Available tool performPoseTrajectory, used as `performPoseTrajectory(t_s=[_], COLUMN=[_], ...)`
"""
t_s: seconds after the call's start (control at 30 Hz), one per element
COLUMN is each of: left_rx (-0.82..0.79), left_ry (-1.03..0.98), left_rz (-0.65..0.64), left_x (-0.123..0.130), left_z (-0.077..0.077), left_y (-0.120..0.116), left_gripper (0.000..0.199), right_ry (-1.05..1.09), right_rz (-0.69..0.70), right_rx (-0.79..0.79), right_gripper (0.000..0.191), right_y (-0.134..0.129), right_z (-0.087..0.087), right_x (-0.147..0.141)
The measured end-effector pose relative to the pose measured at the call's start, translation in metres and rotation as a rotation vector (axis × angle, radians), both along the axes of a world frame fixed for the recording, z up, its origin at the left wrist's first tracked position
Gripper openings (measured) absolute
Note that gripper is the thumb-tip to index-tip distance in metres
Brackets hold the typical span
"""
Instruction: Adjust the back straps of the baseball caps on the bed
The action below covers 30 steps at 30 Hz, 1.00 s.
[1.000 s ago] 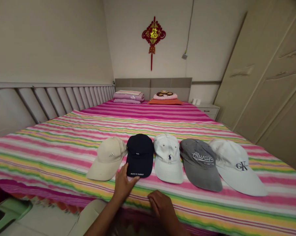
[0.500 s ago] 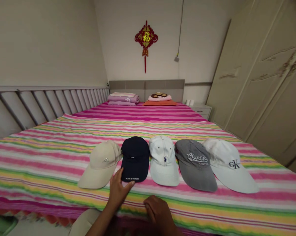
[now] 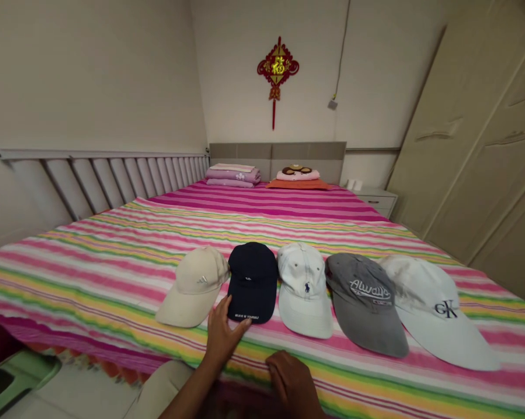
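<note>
Five caps lie in a row on the striped bedspread (image 3: 114,250): a beige cap (image 3: 199,282), a navy cap (image 3: 252,279), a white cap with a small blue emblem (image 3: 304,291), a grey cap (image 3: 367,302) and a white cap lettered "CK" (image 3: 449,314). My left hand (image 3: 225,333) has thumb and fingers spread at the left front of the navy cap's brim, touching or nearly touching it. Below the white emblem cap, my right hand (image 3: 290,378) rests near the bed's front edge with its fingers curled; nothing shows in it.
Folded purple bedding (image 3: 232,174) and a pink and orange pile (image 3: 297,176) lie by the headboard (image 3: 306,152). A metal rail (image 3: 127,156) runs along the left. A green stool (image 3: 31,369) stands at lower left, a wardrobe (image 3: 471,145) at right.
The view has turned left, so the caps and both hands appear further right. Both hands keep about the same pose and place beside the caps.
</note>
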<state>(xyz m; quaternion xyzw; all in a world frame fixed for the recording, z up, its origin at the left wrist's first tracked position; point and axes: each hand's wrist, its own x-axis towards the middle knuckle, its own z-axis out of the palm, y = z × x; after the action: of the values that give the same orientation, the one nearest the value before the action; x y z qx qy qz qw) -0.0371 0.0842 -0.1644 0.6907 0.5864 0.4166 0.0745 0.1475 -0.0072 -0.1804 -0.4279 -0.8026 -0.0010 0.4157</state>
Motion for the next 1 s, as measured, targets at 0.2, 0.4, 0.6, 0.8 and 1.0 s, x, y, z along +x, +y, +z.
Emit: performPoseTrajectory(t_s=[0.2, 0.4, 0.6, 0.8, 1.0], left_rx=[-0.018, -0.019, -0.136, -0.268, -0.334], left_ry=[-0.001, -0.174, -0.457, -0.763, -1.282], left_rz=[0.009, -0.044, -0.124, -0.187, -0.221], left_x=[0.004, -0.001, -0.007, -0.009, -0.017], left_z=[0.0, 0.001, 0.008, 0.02, 0.026], left_y=[-0.003, -0.005, -0.012, -0.016, -0.024], left_gripper=[0.067, 0.061, 0.051, 0.055, 0.039], right_ry=[0.005, 0.002, 0.016, 0.008, 0.009], right_rz=[0.006, 0.014, 0.0, -0.004, 0.008], right_rx=[0.001, 0.008, 0.013, -0.013, -0.01], right_gripper=[0.019, 0.02, 0.019, 0.02, 0.019], right_y=[-0.001, -0.002, -0.003, -0.004, -0.004], right_z=[0.002, 0.007, 0.009, 0.01, 0.01], right_x=[0.001, 0.001, 0.0, 0.001, 0.001])
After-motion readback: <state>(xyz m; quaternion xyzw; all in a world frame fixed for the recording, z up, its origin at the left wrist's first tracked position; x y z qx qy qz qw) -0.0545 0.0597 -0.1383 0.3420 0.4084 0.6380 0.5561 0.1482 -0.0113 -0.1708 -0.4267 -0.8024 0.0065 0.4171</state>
